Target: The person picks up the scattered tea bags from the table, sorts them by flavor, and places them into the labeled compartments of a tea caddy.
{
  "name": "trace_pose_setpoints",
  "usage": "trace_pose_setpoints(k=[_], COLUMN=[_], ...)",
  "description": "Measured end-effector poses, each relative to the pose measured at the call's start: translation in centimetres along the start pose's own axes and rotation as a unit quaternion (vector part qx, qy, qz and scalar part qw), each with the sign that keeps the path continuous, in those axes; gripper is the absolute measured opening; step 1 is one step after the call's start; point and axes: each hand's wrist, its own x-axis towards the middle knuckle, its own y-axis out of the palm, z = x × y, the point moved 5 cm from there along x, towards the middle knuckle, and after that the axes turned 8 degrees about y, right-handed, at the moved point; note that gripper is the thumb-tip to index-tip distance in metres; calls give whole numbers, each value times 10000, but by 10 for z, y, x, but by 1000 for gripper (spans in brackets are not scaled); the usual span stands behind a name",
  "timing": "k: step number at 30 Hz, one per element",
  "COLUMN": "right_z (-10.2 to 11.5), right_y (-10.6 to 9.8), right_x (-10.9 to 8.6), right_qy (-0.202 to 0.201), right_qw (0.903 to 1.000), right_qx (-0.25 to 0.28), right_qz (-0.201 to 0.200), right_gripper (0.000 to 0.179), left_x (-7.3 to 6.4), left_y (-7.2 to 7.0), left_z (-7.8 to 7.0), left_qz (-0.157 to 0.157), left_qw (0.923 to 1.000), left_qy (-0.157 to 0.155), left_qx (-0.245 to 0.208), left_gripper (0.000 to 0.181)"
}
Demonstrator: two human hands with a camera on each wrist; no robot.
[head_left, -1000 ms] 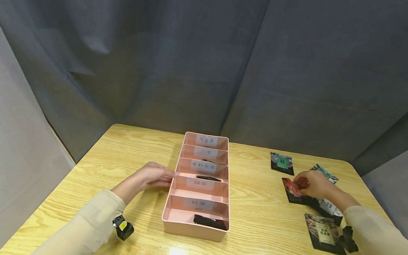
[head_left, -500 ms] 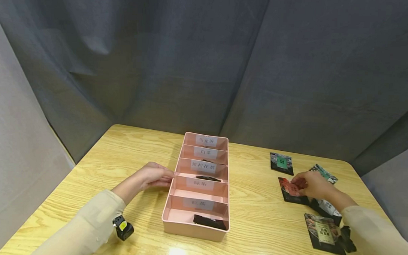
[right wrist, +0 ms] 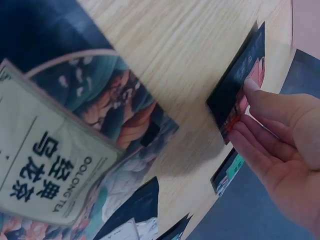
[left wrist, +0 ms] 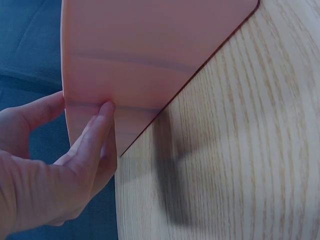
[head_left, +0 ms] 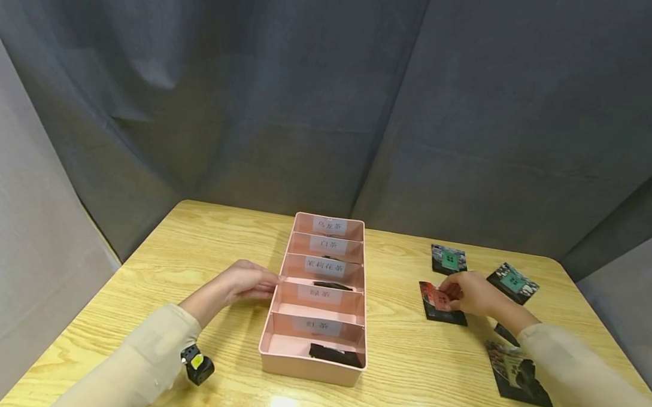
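Observation:
My right hand (head_left: 472, 294) pinches a dark tea sachet with a red label (head_left: 439, 299), thumb on its printed face in the right wrist view. Tilted there, the sachet (right wrist: 239, 87) has a shadow on the tabletop beside it. My left hand (head_left: 246, 279) holds the left wall of a long pink divided box (head_left: 309, 373). In the left wrist view its fingers (left wrist: 95, 132) lie along the outer wall, while one digit reaches over the rim. Paper labels with Chinese characters mark the box's compartments; dark sachets lie in some, including the nearest one.
Right of the box, two green-labelled sachets lie behind my right hand, one farther back (head_left: 448, 259) and one to the right (head_left: 512, 283). An oolong tea sachet (head_left: 506, 368) lies nearer, partly under my forearm. A grey curtain (head_left: 329, 108) hangs behind the wooden table (head_left: 401, 362).
My right hand has moved left with the red-labelled sachet, away from the other sachets; more of the right green-labelled one shows. My left hand and the box have stayed in place.

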Motion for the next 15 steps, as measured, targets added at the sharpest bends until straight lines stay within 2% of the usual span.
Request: trace_pose_setpoints(k=[11, 15], right_z=[-2, -7], right_y=[-8, -11], right_x=[3, 8], right_qy=[71, 105], right_qw=[9996, 9999], right_qx=[223, -32], right_qz=[139, 117], right_gripper=[28, 30], left_x=[0, -1], left_y=[1, 0], left_z=[-1, -1], left_qz=[-3, 3], left_qw=[10000, 10000], left_qy=[-24, -10], left_qx=[-74, -63], left_gripper=[35, 34])
